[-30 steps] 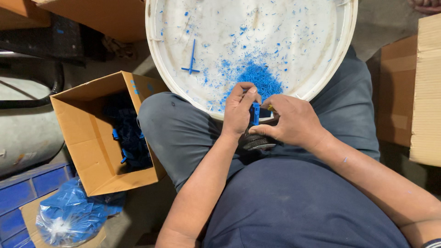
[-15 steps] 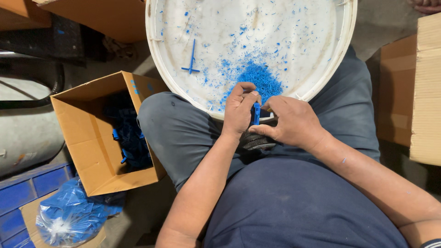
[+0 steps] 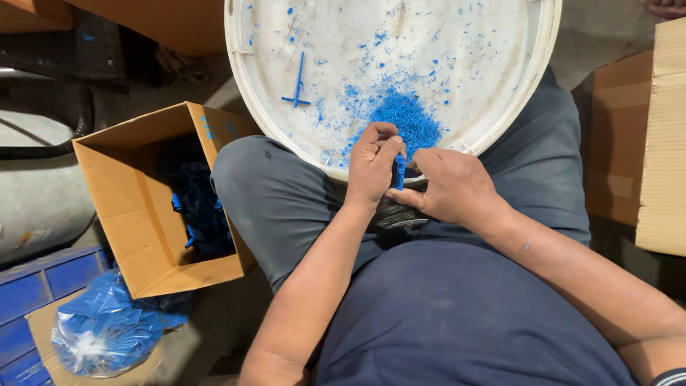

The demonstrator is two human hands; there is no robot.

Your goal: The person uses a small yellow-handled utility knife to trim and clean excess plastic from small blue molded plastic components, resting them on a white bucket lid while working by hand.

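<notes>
Head view: left hand (image 3: 373, 166) and right hand (image 3: 451, 187) both pinch small blue plastic part (image 3: 400, 171) at white lid's (image 3: 532, 68) near rim, unchanged over last second, beside blue shavings (image 3: 407, 118)

Matt white plastic lid (image 3: 486, 43), blue plastic shavings (image 3: 406, 118); matt cardboard box (image 3: 125, 214).
</notes>
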